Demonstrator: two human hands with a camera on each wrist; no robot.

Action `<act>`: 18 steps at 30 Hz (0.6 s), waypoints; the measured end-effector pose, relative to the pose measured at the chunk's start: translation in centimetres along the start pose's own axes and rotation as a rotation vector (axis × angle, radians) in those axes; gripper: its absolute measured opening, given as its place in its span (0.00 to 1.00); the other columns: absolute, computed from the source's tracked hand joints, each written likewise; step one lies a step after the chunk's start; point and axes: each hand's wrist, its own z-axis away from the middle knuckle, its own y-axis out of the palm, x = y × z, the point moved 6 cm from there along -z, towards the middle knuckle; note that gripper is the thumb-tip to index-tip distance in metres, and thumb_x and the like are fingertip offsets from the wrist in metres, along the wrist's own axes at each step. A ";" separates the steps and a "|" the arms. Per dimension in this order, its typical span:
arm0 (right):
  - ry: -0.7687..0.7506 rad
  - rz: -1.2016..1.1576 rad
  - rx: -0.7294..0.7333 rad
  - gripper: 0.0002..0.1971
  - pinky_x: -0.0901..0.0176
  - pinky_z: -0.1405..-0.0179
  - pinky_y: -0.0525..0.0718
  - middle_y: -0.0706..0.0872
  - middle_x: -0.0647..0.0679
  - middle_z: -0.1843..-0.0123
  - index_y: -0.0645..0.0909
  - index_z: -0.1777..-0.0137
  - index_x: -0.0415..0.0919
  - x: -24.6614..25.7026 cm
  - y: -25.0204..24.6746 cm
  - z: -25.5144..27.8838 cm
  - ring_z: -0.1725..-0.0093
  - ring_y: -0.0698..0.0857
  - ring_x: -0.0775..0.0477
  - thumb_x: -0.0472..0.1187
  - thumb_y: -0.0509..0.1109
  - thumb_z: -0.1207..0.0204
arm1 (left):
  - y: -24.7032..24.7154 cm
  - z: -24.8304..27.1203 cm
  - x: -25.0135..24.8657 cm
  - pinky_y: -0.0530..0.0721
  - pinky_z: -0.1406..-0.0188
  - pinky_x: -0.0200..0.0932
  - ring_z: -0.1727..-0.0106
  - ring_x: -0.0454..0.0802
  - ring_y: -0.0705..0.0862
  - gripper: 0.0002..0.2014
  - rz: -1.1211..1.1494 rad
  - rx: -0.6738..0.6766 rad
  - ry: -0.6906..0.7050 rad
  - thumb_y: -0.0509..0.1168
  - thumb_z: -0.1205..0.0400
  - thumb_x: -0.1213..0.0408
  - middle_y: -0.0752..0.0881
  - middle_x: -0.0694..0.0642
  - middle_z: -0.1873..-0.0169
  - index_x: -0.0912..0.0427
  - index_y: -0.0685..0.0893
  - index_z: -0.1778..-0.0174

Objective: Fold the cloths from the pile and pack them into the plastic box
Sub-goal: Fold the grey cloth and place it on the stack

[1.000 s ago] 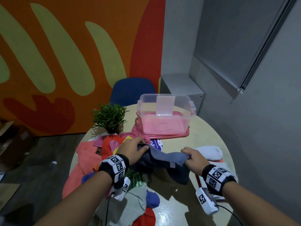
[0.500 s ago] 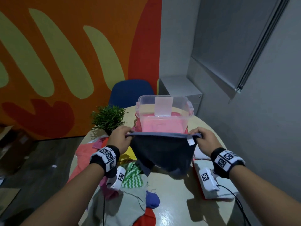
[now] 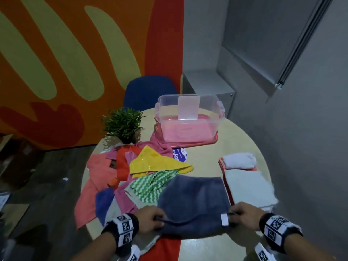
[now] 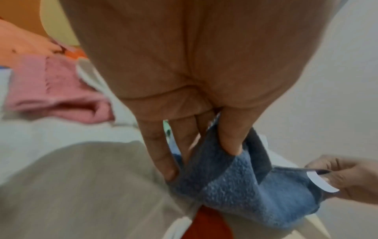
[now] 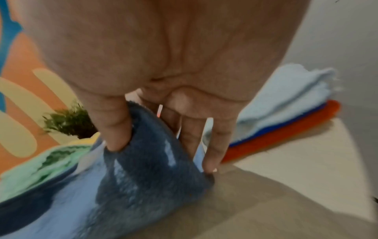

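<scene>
A dark blue-grey cloth (image 3: pixel 194 196) (image 4: pixel 241 187) (image 5: pixel 147 169) lies spread on the round table, its near edge lifted. My left hand (image 3: pixel 150 218) (image 4: pixel 196 145) pinches its near left corner. My right hand (image 3: pixel 243 213) (image 5: pixel 163 134) pinches its near right corner beside a white label (image 3: pixel 224 219). Left of it sprawls the pile of loose cloths (image 3: pixel 143 172): yellow, green zigzag, pink, orange, blue. The clear plastic box (image 3: pixel 188 117) stands at the table's far side on a pink lid, pink showing inside it.
A stack of folded cloths (image 3: pixel 246 183) (image 5: pixel 282 110), grey on top with a white one behind, lies at the right edge. A small potted plant (image 3: pixel 123 125) stands far left of the box, a blue chair (image 3: pixel 148 91) behind. Table edge (image 3: pixel 216 249) is near my wrists.
The cloth hung stretched in the air in front of the box. Both hands have since come down and towards me, and the cloth now lies spread over the table.
</scene>
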 end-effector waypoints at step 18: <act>0.030 0.379 -0.449 0.09 0.53 0.51 0.82 0.87 0.46 0.49 0.83 0.49 0.46 2.0 -6.0 -5.3 0.48 0.85 0.41 0.41 0.60 0.21 | -6.4 -7.5 1.7 0.77 0.57 0.41 0.51 0.56 0.86 0.07 -0.114 -0.473 -0.295 0.66 0.17 0.61 0.88 0.56 0.57 0.58 0.87 0.56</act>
